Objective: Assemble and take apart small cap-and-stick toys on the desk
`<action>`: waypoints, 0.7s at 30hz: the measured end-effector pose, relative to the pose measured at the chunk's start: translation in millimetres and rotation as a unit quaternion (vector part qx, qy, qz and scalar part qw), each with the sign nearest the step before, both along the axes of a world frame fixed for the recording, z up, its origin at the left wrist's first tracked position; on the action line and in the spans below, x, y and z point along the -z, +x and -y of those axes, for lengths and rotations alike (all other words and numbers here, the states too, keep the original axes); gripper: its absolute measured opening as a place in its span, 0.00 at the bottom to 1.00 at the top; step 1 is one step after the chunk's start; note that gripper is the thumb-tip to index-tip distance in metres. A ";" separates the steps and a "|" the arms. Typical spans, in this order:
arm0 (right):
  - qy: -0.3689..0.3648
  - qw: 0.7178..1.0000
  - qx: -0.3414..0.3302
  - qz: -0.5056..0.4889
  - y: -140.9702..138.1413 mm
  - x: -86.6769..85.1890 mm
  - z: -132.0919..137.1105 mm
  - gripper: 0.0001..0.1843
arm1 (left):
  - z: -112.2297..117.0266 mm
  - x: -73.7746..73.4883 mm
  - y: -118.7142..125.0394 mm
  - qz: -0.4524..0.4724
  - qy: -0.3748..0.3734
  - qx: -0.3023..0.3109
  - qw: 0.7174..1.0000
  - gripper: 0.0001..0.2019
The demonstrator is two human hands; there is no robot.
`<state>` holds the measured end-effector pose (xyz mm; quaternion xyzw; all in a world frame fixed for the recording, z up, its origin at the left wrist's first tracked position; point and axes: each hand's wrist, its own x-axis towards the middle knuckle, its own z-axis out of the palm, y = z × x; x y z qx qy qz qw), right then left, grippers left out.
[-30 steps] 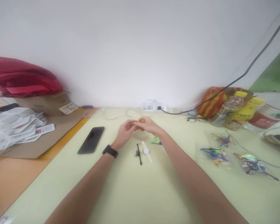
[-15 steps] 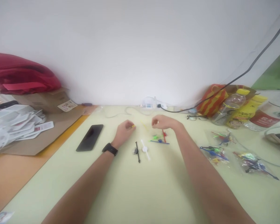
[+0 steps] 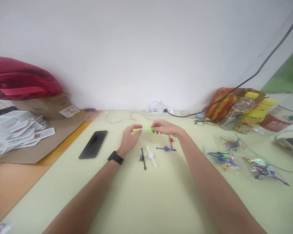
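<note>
A bright green plastic arrow piece point(image 3: 150, 130) is pinched in the fingertips of my right hand point(image 3: 165, 127), raised just across from my left hand point(image 3: 131, 138). The left fingers curl around a small yellow plastic piece point(image 3: 136, 131), mostly hidden by them; thumb and index finger point toward the green piece. Nearer me on the table lie a black arrow spinner point(image 3: 143, 158) and a white one point(image 3: 150, 156), side by side. A blue arrow spinner point(image 3: 166, 148) lies crosswise below my right hand, and a red arrow piece point(image 3: 171, 141) shows partly beneath its wrist.
A black phone point(image 3: 93, 144) lies to the left. Several clear bags of coloured pieces point(image 3: 223, 160) are at right, with glasses point(image 3: 205, 122) and bottles point(image 3: 245, 112) behind. A power strip point(image 3: 156, 107) stands by the wall. White packets point(image 3: 21, 130) and a cardboard box point(image 3: 44, 105) sit far left.
My right hand has taken up the green piece from beside the blue spinner and moved left, close to my left hand. The left thumb and index finger have spread somewhat.
</note>
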<state>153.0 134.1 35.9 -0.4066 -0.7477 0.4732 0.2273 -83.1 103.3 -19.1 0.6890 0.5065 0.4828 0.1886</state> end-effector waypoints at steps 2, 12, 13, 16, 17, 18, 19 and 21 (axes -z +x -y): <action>-0.029 0.998 0.020 -0.059 -7.8 4.1 0.5 0.08 | 1.6 -1.3 4.6 0.064 -0.041 0.061 0.995 0.15; -0.017 0.988 0.064 -0.140 -40.4 18.3 4.9 0.12 | 2.2 -0.4 8.8 0.179 -0.053 0.078 0.979 0.20; -0.024 0.988 0.049 -0.145 -41.3 17.9 6.0 0.11 | 2.3 -0.5 8.4 0.182 -0.056 0.086 0.978 0.20; -0.038 0.988 0.032 -0.149 -41.9 16.5 7.7 0.06 | 2.7 -0.3 7.2 0.166 -0.052 0.100 0.980 0.18; -0.040 0.987 0.035 -0.149 -41.5 16.0 7.8 0.05 | 2.9 -0.3 6.9 0.152 -0.042 0.100 0.982 0.17; -0.042 0.987 0.038 -0.147 -40.8 15.4 7.8 0.03 | 3.1 -0.4 6.4 0.136 -0.030 0.100 0.985 0.16; -0.043 0.988 0.041 -0.146 -40.0 14.7 7.8 0.03 | 3.4 -0.5 6.0 0.121 -0.017 0.102 0.987 0.16; -0.045 0.988 0.042 -0.141 -38.2 13.5 8.2 0.02 | 4.2 -1.2 5.4 0.104 -0.002 0.115 0.988 0.15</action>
